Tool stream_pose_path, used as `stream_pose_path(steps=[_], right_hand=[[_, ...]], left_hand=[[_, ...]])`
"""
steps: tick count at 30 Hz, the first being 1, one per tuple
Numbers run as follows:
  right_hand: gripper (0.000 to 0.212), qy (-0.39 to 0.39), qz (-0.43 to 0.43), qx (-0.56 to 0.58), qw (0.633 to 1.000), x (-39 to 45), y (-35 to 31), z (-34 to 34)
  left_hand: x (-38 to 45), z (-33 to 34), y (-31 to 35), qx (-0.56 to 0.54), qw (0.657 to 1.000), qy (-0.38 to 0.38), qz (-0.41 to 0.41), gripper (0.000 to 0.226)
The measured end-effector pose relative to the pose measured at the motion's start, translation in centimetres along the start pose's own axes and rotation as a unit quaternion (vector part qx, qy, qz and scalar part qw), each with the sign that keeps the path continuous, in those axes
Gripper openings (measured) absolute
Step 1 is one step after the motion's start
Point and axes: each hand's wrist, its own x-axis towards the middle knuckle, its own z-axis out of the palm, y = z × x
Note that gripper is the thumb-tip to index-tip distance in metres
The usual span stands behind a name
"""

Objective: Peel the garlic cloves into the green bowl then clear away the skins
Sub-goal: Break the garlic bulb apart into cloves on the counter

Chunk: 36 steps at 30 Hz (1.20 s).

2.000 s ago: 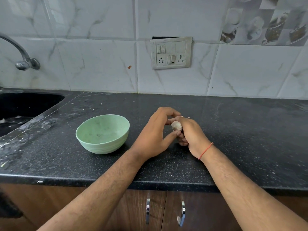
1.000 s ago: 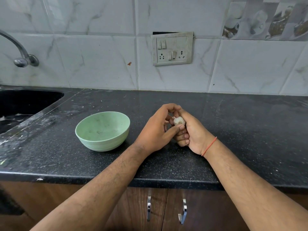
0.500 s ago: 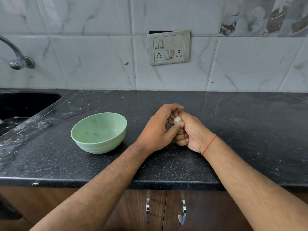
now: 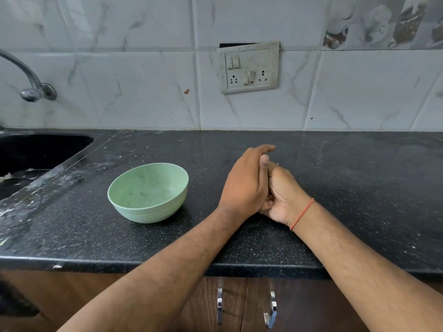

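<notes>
The left hand [image 4: 244, 183] lies flat against the right hand [image 4: 280, 195], palm to palm, just above the countertop [image 4: 359, 188]; the left fingers [image 4: 263, 148] look straight and point away from the person, so this hand seems open and pressing. The right hand is mostly hidden behind the left one, its fingers look curled near the bottom, but if it grips something or not, cannot tell. No garlic clove shows in this view; probably it is btw the two palms, but this is only a guess. A thin red thread [image 4: 302, 213] goes around the right wrist. The green bowl [image 4: 147, 192] stands upright just beside the left hand, on its left, w/ only some small flecks inside, no peeled clove seen, so the task looks near its beginning. Farther left is the dark sink [image 4: 36, 152] and the tap [image 4: 31, 87]; on the tiled wall behind is a switch plate [image 4: 248, 67]. What could go wrong: if the palms rub too hard the clove may get crushed, or slip out and roll to the counter edge or the sink; loose skins may fall into the bowl, since it is so near. No brand, label or readable writing is visible anywhere
</notes>
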Motion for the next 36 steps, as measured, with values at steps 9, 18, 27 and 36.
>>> stream_pose_path(steps=[9, 18, 27, 36], right_hand=[[0.04, 0.029, 0.0, -0.021, 0.999, 0.0, 0.1, 0.6], [0.04, 0.035, -0.003, -0.04, 0.999, -0.3, 0.0, 1.0], [0.051, 0.053, -0.007, 0.015, 0.998, -0.1, 0.3, 1.0], [0.046, 0.077, -0.003, -0.028, 0.997, -0.1, 0.3, 1.2]], left_hand=[[0.6, 0.5, -0.9, -0.033, 0.999, 0.012, -0.02, 0.035], [0.5, 0.4, -0.8, -0.045, 0.998, 0.026, -0.033, 0.035], [0.7, 0.3, -0.7, -0.032, 0.998, 0.055, -0.027, 0.028], [0.9, 0.4, -1.1, -0.044, 0.998, 0.021, -0.032, 0.039]])
